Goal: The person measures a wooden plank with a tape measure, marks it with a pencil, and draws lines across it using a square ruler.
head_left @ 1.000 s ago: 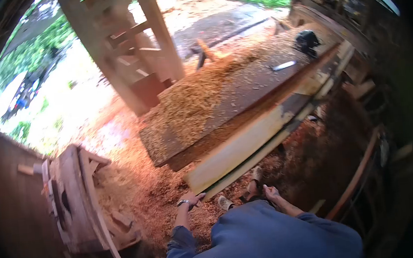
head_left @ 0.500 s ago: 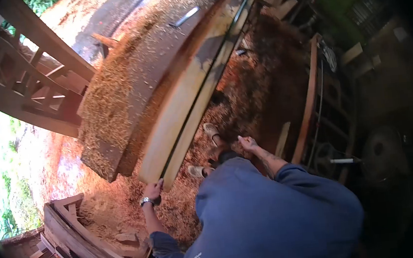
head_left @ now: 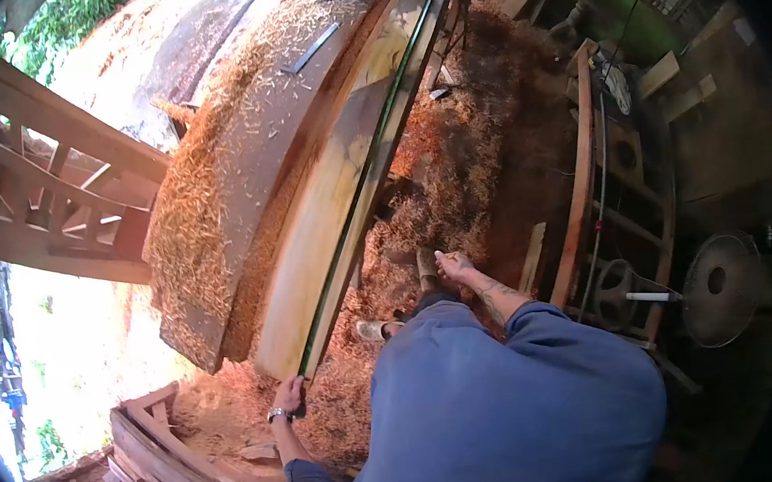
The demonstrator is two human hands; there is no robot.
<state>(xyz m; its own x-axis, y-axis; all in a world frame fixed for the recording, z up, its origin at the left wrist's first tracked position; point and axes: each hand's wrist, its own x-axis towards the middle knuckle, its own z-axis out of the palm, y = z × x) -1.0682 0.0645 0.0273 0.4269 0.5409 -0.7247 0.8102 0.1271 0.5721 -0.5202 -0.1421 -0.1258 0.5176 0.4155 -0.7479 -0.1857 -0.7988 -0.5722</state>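
Looking half-done: shavings (head_left: 193, 235) heaped left, your left hand (head_left: 287, 397) by the pale board (head_left: 314, 261), right hand (head_left: 454, 267) mid-frame, can't tell either grip.

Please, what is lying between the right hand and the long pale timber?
In the head view: one foot, then floor shavings, between right hand and timber.

Woodshop, seemingly: heaped wood shavings (head_left: 192, 249)

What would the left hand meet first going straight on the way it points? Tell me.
The near end of the pale board, most likely. The left hand points at that end and lies right by it in the picture, though whether they touch is unclear from this one view.
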